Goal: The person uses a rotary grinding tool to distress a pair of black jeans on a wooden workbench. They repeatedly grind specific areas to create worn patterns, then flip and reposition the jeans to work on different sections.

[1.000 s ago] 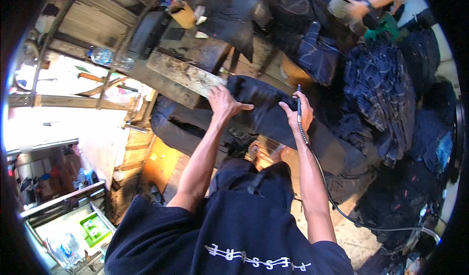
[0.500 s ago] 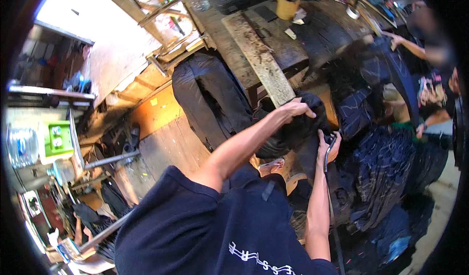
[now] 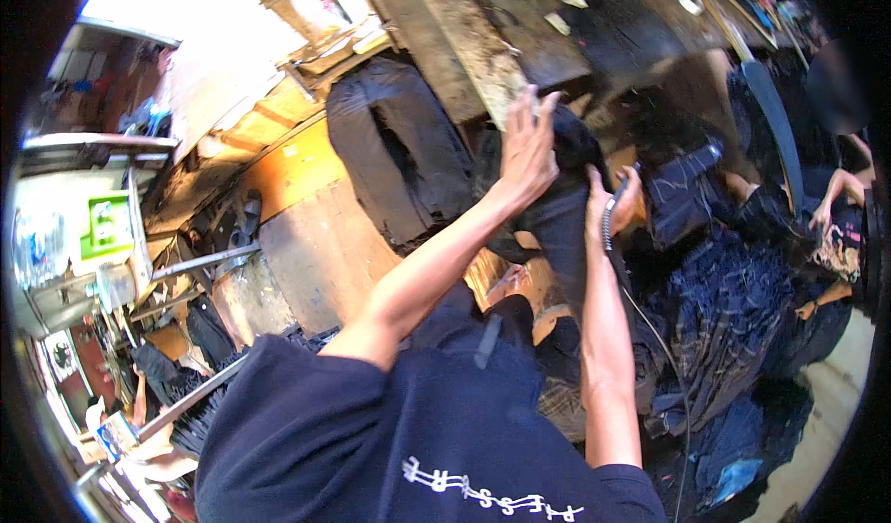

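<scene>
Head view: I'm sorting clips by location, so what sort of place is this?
Probably a garment workshop: dark trousers lie at left, dark blue cloth is heaped at right, and the right hand holds a slim tool on a cable.

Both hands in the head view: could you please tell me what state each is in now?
Left hand: open, at the dark cloth; contact unclear.
Right hand: holding a slim corded tool.

A dark garment (image 3: pixel 559 229) hangs at the plank's (image 3: pixel 473 45) end beside a corded tool (image 3: pixel 608 223).
</scene>
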`<action>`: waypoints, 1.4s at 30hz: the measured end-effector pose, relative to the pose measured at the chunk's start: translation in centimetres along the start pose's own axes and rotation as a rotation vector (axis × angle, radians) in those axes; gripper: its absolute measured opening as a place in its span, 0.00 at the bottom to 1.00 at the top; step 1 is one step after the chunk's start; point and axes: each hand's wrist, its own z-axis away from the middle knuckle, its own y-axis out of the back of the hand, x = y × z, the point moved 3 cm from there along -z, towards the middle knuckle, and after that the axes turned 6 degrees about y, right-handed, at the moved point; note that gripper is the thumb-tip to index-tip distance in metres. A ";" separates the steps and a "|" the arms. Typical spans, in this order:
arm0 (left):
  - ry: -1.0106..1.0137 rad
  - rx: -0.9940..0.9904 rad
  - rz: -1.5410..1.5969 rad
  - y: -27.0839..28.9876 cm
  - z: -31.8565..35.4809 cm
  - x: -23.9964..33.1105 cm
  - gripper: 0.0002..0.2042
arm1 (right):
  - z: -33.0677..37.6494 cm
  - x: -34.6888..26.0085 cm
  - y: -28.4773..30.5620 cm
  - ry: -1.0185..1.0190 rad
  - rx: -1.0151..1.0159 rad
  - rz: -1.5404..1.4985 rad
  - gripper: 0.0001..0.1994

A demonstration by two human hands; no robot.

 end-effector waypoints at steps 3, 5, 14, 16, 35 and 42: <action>-0.357 -0.389 -0.032 -1.7 4.5 0.5 0.32 | 0.5 1.1 1.6 -0.087 0.042 -0.156 0.32; -0.430 -0.658 -0.222 -3.1 5.6 -0.8 0.26 | 1.3 1.6 3.8 -0.087 0.055 -0.328 0.23; -0.347 -0.227 -0.022 -7.3 -2.5 -3.0 0.36 | 4.2 0.9 7.4 0.031 -0.368 -0.580 0.12; -0.305 -0.340 -0.116 -8.5 -3.5 -4.0 0.38 | 2.9 0.8 5.2 0.297 -0.425 -0.419 0.14; -0.217 -0.353 0.032 -8.9 -3.6 -4.3 0.29 | 0.9 0.6 1.6 0.428 -0.432 -0.299 0.16; -0.257 -0.320 -0.009 -8.5 -3.3 -3.6 0.29 | 0.9 0.7 2.0 0.412 -0.455 -0.320 0.16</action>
